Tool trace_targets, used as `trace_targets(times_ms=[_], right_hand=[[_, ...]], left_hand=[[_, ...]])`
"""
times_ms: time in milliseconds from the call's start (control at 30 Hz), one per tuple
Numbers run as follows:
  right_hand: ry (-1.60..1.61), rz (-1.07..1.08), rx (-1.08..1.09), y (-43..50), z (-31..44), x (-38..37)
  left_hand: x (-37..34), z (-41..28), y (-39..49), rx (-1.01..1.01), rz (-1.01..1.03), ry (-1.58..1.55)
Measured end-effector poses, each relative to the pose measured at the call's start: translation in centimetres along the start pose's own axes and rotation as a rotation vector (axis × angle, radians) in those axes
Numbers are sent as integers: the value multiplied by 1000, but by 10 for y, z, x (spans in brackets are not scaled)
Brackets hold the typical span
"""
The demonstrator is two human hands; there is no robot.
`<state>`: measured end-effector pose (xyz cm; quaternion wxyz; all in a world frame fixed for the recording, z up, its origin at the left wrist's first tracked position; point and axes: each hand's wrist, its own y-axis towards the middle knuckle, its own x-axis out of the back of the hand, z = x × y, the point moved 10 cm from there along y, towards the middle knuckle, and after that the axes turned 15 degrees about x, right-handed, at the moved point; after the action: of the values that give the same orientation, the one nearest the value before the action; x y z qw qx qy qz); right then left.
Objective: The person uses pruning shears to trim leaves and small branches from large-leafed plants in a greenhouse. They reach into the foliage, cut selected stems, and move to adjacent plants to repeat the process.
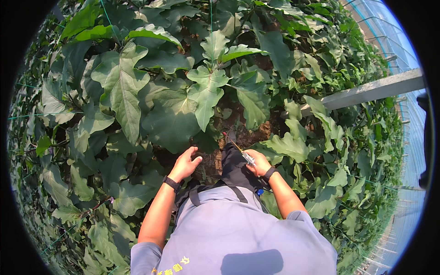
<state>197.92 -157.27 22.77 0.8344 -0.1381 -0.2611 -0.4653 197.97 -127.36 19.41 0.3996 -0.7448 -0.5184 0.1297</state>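
My left hand (186,164) is empty, its fingers apart, just below a broad eggplant leaf (173,118). In my right hand (257,163) is a small tool with a metallic body (248,158) and a thin yellowish rod that ends in a red tip (224,133); its exact kind cannot be told. The rod points up and left over my dark trouser leg (231,161). Eggplant plants with large lobed leaves stand before me, and a green string (211,31) runs up from the middle plant.
Dense eggplant foliage (127,196) surrounds me on both sides. A pale concrete-like beam (374,87) slants in from the right. Beyond it curves the plastic film wall (409,137) of a greenhouse. Bare soil (254,135) shows between the plants. Green strings (44,114) cross the leaves at left.
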Motion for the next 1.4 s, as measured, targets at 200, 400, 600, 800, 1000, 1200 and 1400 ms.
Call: trace_targets(times_ms=[200,400,600,800,1000,1200,1400], right_hand=[[-84,236,-105,34,-78,27],[-130,224,-311,-10,-157,87],[-38,160,-418,-54,-213,87],[47,200,-472,-61,-234,54],[98,121,-496,-52,-242,45],[35,32,-464,-48,-251,59],[28,6,-471,-46,-256,64]], left_hand=[[-42,-29,122,127,-128,42],[-64,-40,285,131,-244,-400],[-46,3,432,236,-393,-400],[-36,38,501,261,-543,-974],[-33,28,520,271,-563,-990],[-33,39,513,321,-620,-983],[-32,49,514,303,-555,-955]])
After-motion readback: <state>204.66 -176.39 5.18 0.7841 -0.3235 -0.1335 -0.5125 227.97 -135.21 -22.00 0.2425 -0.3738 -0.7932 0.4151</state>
